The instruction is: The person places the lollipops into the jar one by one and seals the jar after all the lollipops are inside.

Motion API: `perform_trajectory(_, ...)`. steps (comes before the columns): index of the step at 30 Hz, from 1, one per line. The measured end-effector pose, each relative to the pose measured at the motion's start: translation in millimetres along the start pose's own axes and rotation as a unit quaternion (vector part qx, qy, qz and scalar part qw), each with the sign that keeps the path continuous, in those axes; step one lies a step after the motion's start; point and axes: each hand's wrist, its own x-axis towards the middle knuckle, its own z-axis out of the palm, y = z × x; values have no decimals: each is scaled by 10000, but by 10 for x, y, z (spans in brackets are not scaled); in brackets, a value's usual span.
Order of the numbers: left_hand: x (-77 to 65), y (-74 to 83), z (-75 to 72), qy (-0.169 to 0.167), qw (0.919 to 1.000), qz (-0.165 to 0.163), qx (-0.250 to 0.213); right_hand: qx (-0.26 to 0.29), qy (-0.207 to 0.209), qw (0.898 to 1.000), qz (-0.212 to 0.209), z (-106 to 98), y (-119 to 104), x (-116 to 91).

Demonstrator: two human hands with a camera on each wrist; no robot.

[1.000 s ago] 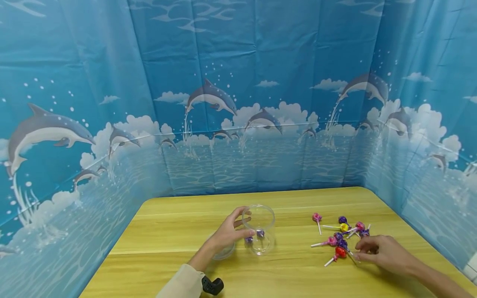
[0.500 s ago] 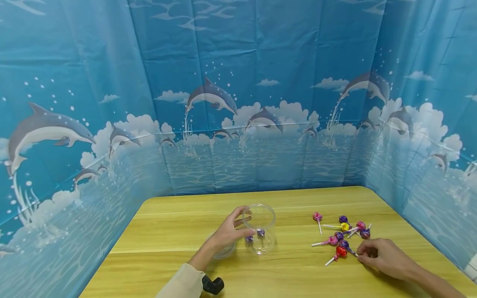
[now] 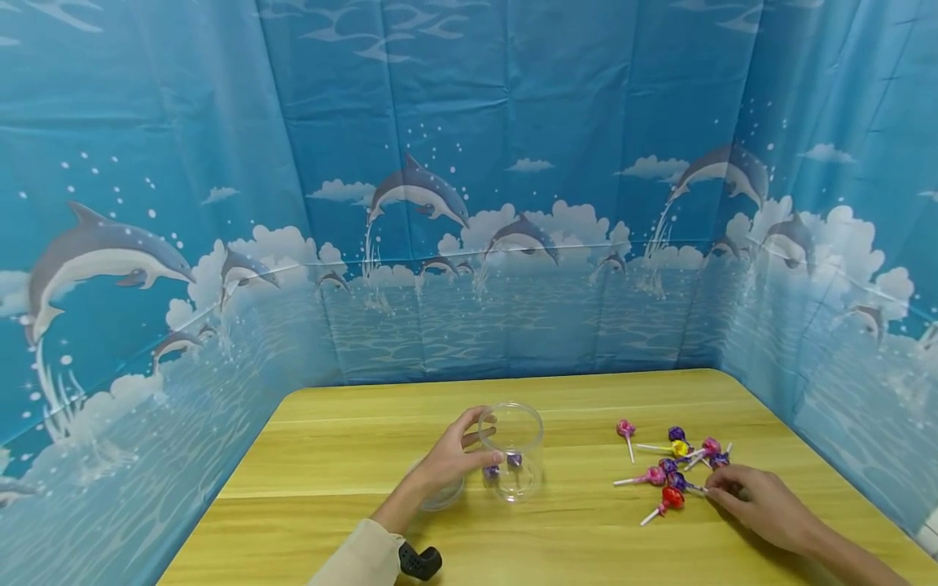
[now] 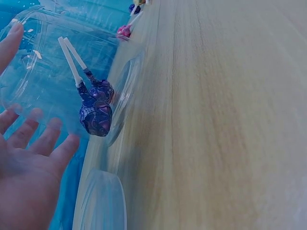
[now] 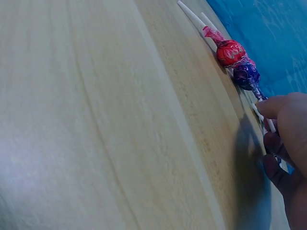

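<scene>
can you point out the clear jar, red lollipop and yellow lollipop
Clear jar (image 4: 45,81): left wrist view, side wall.
Red lollipop (image 3: 672,497): head view, wrapped candy end.
Yellow lollipop (image 3: 680,448): head view, wrapped candy end.

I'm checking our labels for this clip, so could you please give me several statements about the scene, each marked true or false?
1. The left hand holds the clear jar. True.
2. The yellow lollipop is inside the jar. False: the yellow lollipop lies on the table among others.
3. Two purple lollipops are in the jar. True.
4. The lid is on the jar. False: the jar's top is open, and the clear lid is beside it.
5. The right hand is at the stick of a purple lollipop outside the jar. True.
</scene>
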Motion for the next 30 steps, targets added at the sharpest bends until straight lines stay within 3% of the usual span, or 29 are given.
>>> perform_trajectory(4,0,-6,-6,14,10000,11,-8,18,357,9992,-186,-5,5,14)
perform_trajectory(11,-12,-10,-20,57,10000,-39,48,20,742,9971,-153,-32,-42,151)
perform_trajectory(21,6,-5,-11,14,10000,-94,22,126,548,9984,-75,-104,-311,494)
perform_trajectory(30,9,11,-7,26,9999,-110,58,1,500,9976,-480,-125,-577,861)
